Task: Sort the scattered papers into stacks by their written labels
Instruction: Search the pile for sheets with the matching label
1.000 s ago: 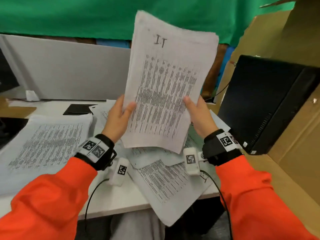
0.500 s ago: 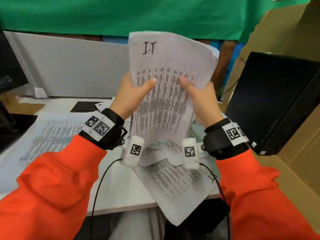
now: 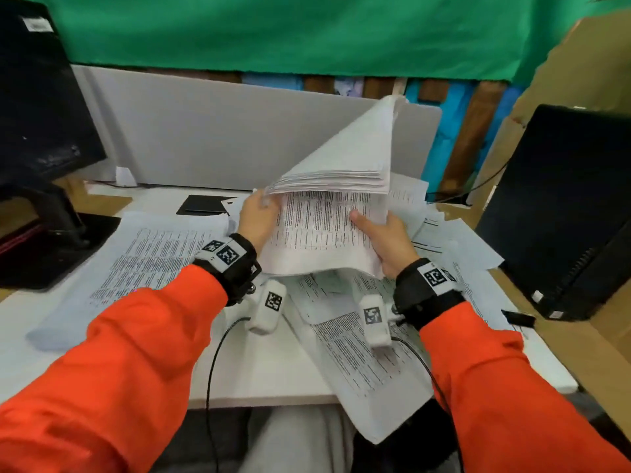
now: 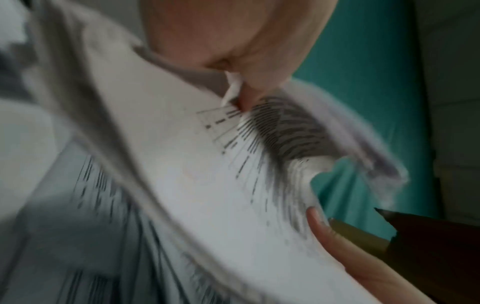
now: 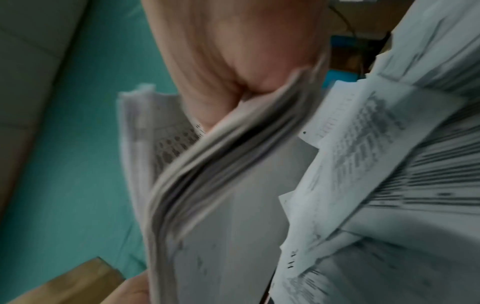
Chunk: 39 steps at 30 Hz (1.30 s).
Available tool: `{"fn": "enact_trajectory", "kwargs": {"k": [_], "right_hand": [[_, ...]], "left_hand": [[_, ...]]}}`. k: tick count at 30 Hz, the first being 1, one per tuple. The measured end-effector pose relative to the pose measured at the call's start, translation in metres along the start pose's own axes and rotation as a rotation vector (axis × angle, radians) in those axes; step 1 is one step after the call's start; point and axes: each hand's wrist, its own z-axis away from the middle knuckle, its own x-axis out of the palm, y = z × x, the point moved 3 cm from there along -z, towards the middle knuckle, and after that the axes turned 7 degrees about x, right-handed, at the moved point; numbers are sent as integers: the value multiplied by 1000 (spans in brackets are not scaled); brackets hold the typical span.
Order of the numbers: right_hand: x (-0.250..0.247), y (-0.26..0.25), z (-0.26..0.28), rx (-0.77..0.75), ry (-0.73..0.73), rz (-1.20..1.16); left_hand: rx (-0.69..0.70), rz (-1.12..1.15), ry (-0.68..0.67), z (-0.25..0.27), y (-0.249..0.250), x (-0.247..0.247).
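A thick bundle of printed papers [image 3: 321, 230] is held low over the desk, its upper half [image 3: 351, 155] bent over so the blank backs and fanned edges face me. No written label shows on it. My left hand [image 3: 256, 216] grips its left edge, thumb on top. My right hand [image 3: 384, 233] grips the right edge, thumb on the print. The blurred left wrist view shows the bundle [image 4: 207, 174] pinched under my thumb. In the right wrist view the layered edges [image 5: 197, 168] sit in my right hand. Scattered sheets [image 3: 440, 240] lie beneath and to the right. A printed stack [image 3: 146, 261] lies on the left.
One loose sheet [image 3: 362, 367] hangs over the white desk's [image 3: 266, 377] front edge. A black monitor [image 3: 37, 97] stands at the left, a black computer case [image 3: 560, 206] at the right against cardboard [image 3: 587, 66]. A grey partition [image 3: 222, 131] closes the back; a flat black item [image 3: 201, 204] lies before it.
The bundle has come down from upright at eye level to just above the desk. Its top half has flopped over, hiding the "IT" label.
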Motion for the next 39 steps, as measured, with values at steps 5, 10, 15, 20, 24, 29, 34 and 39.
{"fn": "enact_trajectory", "kwargs": {"k": [5, 10, 15, 20, 24, 29, 34, 39], "right_hand": [[35, -9, -11, 157, -351, -134], [22, 23, -43, 219, 18, 39], [-44, 72, -79, 427, 535, 311], [-91, 139, -159, 482, 524, 301], [-97, 150, -165, 464, 494, 230], [-46, 65, -83, 241, 330, -32], [-18, 32, -63, 153, 2, 71], [-25, 37, -55, 222, -246, 315]], "left_hand": [[-217, -21, -2, -27, -15, -70], [-425, -223, 9, -18, -46, -170], [-496, -504, 14, 13, -80, -250], [-532, -677, -50, 33, -104, -269], [-560, -1005, -29, 33, -86, -250], [-295, -552, -178, 28, -14, -145], [-461, 204, -293, 13, -9, -32], [-651, 562, -305, 6, -49, 28]]}}
